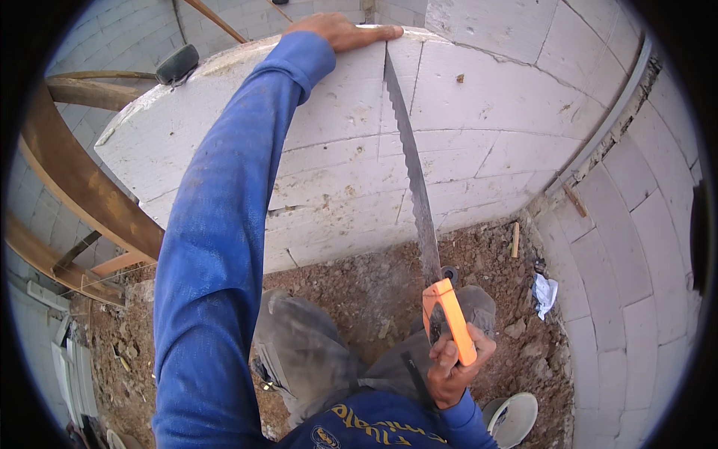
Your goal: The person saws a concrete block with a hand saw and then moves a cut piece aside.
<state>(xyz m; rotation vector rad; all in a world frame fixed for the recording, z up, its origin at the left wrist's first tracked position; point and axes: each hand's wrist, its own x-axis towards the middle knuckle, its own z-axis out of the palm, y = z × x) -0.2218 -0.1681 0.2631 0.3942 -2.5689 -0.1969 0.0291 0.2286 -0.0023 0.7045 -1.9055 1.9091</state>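
My right hand (454, 368) is wrapped around the orange handle of a handsaw (416, 183), low in front of my body. The long, toothed blade runs up and away, its tip in a vertical cut near the top of a white block wall (329, 168). My left hand (340, 32) lies on the wall's top edge just left of the cut, one finger stretched out to the right past the blade. Its other fingers are partly hidden. My left arm, in a blue sleeve, reaches across the wall's face.
Curved-looking wooden beams (82, 179) stand at the left. A black, rounded object (177, 65) sits on the wall top. White block walls (628, 224) rise at the right. On the rubble-strewn soil lie a crumpled white scrap (545, 294), a wood piece (515, 240) and a white bucket (516, 419).
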